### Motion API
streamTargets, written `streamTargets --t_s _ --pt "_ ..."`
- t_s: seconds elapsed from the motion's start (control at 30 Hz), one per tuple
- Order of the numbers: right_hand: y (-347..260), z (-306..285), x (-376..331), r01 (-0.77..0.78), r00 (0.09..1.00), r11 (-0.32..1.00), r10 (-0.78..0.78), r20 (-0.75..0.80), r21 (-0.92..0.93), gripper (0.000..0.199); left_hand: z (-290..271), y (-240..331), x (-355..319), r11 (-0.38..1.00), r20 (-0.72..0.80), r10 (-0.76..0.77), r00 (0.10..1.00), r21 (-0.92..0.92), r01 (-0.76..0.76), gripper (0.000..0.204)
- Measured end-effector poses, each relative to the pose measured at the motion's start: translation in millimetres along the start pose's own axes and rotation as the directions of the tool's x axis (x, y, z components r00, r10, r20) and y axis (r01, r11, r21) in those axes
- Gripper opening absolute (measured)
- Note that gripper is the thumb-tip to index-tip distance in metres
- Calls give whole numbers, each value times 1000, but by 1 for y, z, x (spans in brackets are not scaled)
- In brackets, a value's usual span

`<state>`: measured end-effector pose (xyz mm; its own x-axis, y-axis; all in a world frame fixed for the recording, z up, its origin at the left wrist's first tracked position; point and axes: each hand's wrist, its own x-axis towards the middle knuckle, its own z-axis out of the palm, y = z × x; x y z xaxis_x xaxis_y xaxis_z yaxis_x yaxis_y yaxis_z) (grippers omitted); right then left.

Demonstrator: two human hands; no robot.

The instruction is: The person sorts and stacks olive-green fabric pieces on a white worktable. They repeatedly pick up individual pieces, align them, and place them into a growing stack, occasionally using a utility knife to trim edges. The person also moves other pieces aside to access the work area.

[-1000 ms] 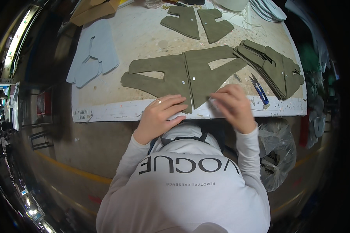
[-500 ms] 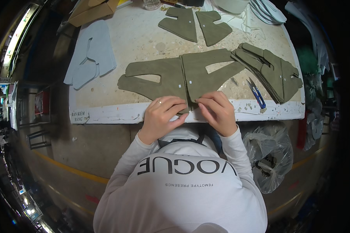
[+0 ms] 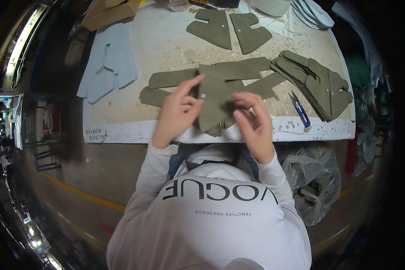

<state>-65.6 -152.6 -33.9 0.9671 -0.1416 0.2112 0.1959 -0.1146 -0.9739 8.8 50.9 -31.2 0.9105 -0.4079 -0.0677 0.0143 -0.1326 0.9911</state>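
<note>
A large olive-green cut fabric piece (image 3: 231, 78) lies across the middle of the speckled white table (image 3: 166, 45), its near part lifted and folded toward me. My left hand (image 3: 177, 114) pinches the fabric's left fold, with a small metal bit showing by my fingertips. My right hand (image 3: 254, 123) grips the fabric's lower right edge with curled fingers. Both hands hover over the table's near edge, above my white hooded top.
A stack of olive pieces (image 3: 321, 85) sits at the right, with blue thread snips (image 3: 300, 110) beside it. Two more olive pieces (image 3: 229, 27) lie farther back. Light blue cut pieces (image 3: 108, 65) rest at the left, near a cardboard box (image 3: 110, 11). A plastic bag (image 3: 317, 180) hangs below the table.
The olive fabric lay flat with both hands pressing its near edge; now my hands have picked up and folded its near part, and they have moved up over the table.
</note>
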Motion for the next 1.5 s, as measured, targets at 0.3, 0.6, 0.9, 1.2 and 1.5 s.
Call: streamTargets --t_s 0.3,0.6,0.9,1.2,1.5 --pt "14 20 26 -217 972 953 192 134 209 57 -87 -23 -42 999 -529 34 848 8 -35 59" --pt "13 30 29 -204 971 976 191 143 82 59 -88 6 -33 974 -201 -21 979 -226 -26 68" --pt "20 43 45 45 983 999 -43 179 -4 60 -59 86 50 909 -290 179 940 -316 -270 67" --pt "-70 -69 17 -97 995 903 104 6 419 58 4 22 10 929 -68 -41 997 -369 13 89" --pt "-49 -51 55 95 973 926 -9 -229 366 60 13 -3 -56 980 -114 -24 993 -197 1 96"
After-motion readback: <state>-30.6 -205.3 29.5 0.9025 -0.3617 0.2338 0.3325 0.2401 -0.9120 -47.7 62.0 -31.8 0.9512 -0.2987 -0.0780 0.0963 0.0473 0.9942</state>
